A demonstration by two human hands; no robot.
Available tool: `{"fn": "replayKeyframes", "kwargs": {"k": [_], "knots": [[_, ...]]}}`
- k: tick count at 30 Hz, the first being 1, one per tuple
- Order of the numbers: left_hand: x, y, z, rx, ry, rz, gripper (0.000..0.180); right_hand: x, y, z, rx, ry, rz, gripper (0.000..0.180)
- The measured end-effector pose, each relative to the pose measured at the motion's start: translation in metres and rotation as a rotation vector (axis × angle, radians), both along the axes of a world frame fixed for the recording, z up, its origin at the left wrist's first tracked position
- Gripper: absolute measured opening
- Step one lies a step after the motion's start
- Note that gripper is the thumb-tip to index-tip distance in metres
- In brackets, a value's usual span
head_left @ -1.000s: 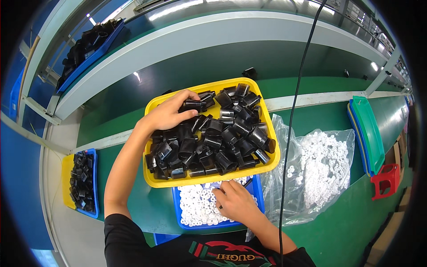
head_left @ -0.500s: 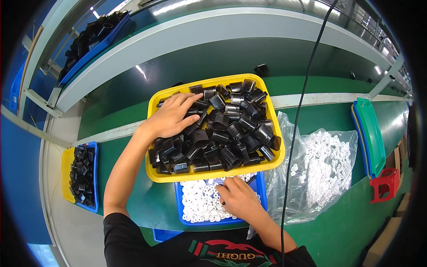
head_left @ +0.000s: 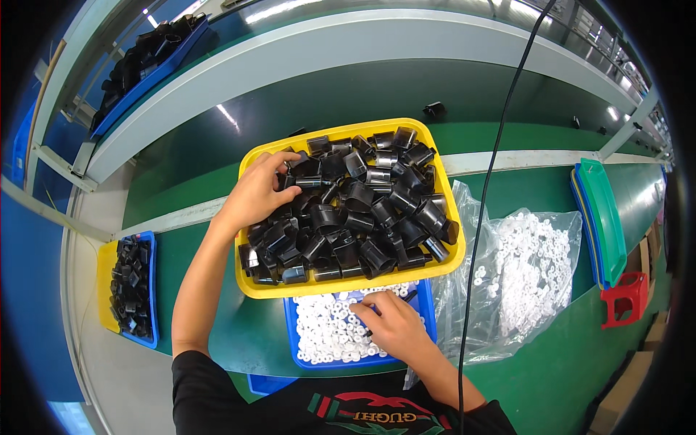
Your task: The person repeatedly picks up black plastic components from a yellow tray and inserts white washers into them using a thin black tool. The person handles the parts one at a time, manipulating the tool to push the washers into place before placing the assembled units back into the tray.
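Observation:
A yellow tray [head_left: 351, 284] heaped with short, glossy black plastic sleeves [head_left: 360, 196] rests partly over a blue tray [head_left: 293, 330]. My left hand [head_left: 257, 190] reaches over the heap's left side, fingers and thumb curled around one black sleeve, mostly hidden by the fingers. White plastic rings [head_left: 326, 330] fill the blue tray. Above them my right hand [head_left: 395, 326] is closed, fingertips bent down among the rings. A thin dark stick-like tool [head_left: 411, 296] shows at both sides of this hand, which seems to grip it; any ring at the fingertips is hidden.
A clear plastic bag [head_left: 533, 272] of white rings lies right. Beyond it stand stacked trays [head_left: 603, 221] and a red stool [head_left: 625, 301]. Left is a small tray [head_left: 154, 290] of black parts. A black cable [head_left: 500, 138] hangs in front. One loose part [head_left: 433, 109] lies behind.
My left hand has drawn back a little to the left, its spread fingers now curled around a black sleeve. My right hand has barely moved.

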State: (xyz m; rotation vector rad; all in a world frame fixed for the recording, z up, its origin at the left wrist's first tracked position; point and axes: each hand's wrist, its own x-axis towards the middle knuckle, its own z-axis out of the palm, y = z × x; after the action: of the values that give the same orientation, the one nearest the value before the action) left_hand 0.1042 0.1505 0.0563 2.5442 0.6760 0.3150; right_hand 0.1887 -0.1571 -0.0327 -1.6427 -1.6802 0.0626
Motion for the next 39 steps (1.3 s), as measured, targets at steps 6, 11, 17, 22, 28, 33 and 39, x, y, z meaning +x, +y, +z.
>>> {"fn": "replayKeyframes", "kwargs": {"k": [6,11,17,22,28,33,39], "knots": [[-0.016,-0.005,0.012,-0.104,-0.087,0.085,0.052,0.000,0.001,-0.003,-0.004,-0.008,0.007,0.028],[-0.037,-0.034,0.031,-0.080,-0.202,0.062,0.045,0.001,0.001,0.000,-0.005,-0.051,0.034,0.024],[-0.076,-0.078,0.028,-0.176,-0.423,-0.138,0.037,0.002,-0.001,0.010,0.058,-0.051,0.114,0.018],[-0.084,-0.123,-0.010,-0.744,-0.609,-0.341,0.039,0.007,-0.002,0.032,0.087,0.109,0.145,0.017],[-0.075,-0.149,-0.042,-0.744,-0.564,-0.369,0.035,0.002,0.010,0.046,0.202,0.574,-0.018,0.019],[-0.073,-0.160,-0.058,-0.780,-0.657,-0.287,0.036,-0.008,0.007,0.049,0.300,1.113,-0.075,0.020],[-0.079,-0.159,-0.069,-0.795,-0.575,-0.381,0.037,-0.009,0.006,0.061,0.170,0.855,0.090,0.023]]}}
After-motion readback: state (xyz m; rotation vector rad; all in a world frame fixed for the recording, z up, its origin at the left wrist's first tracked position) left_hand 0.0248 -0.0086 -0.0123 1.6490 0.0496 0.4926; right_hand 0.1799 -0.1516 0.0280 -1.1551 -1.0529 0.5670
